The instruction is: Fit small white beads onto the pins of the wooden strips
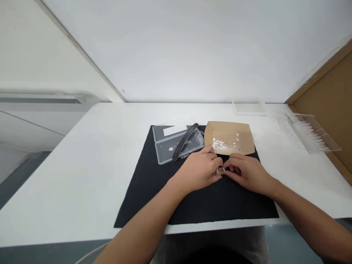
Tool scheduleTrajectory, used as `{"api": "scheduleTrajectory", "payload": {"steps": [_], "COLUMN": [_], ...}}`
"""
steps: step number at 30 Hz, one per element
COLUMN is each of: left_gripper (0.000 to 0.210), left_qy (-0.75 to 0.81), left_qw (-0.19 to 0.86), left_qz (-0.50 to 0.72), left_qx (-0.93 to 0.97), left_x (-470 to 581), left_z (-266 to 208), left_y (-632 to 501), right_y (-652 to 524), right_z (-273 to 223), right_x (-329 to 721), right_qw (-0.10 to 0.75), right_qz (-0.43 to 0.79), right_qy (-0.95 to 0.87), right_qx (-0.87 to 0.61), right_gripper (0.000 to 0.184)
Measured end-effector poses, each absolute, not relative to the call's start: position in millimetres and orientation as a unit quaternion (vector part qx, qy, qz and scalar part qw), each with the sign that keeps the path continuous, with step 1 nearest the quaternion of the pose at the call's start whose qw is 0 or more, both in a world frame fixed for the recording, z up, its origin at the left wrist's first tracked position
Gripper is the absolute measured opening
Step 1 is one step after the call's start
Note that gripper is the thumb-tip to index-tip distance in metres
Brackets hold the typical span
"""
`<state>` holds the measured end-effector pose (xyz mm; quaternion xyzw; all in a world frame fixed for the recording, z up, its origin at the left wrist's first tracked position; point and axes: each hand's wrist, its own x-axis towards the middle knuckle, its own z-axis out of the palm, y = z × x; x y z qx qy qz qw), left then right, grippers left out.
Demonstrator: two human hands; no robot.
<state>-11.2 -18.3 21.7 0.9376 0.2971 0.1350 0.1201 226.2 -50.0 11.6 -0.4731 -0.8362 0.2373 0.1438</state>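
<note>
My left hand (pixel 202 169) and my right hand (pixel 246 174) meet above a black mat (pixel 222 205). Both have their fingers closed in a pinch around a small yellowish and white piece (pixel 220 171), too small and too covered by fingertips to name. Just beyond the hands sits a brown paper tray (pixel 244 136) with many small white flakes (pixel 219 144) in it. To the left of the tray lies an open clear plastic case (pixel 164 156) holding small clear pieces. A black curved nail file (pixel 183 143) rests slantwise across the case.
At the right, a clear box (pixel 310 135) holds a row of whitish, pointed pieces. A shallow translucent tray (pixel 249 109) stands near the wall at the back of the white table (pixel 90 172). A brown board (pixel 327 99) borders the right side.
</note>
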Motion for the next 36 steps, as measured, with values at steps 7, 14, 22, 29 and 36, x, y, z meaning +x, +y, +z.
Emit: {"api": "scheduleTrajectory", "payload": {"steps": [7,14,22,29,36], "left_gripper": [0.019,0.018,0.029,0.028,0.024], "left_qy": [0.291,0.289,0.28,0.268,0.256], "left_qw": [0.114,0.111,0.113,0.115,0.109], "left_qz": [0.133,0.14,0.134,0.151,0.136], "left_qx": [0.941,0.941,0.944,0.945,0.951], "left_x": [-11,-12,-13,-12,-11], "left_z": [21,19,18,20,20], "left_y": [-17,-17,-15,-16,-15], "right_y": [-49,-44,-41,-42,-42], "right_z": [33,31,27,27,22], "right_x": [252,256,254,253,253], "right_qw": [0.064,0.04,0.051,0.061,0.027], "right_qz": [0.263,0.268,0.277,0.265,0.274], "right_qy": [-0.844,-0.838,-0.825,-0.836,-0.834], "right_qx": [-0.464,-0.474,-0.49,-0.476,-0.479], "right_gripper": [0.019,0.032,0.017,0.006,0.012]}}
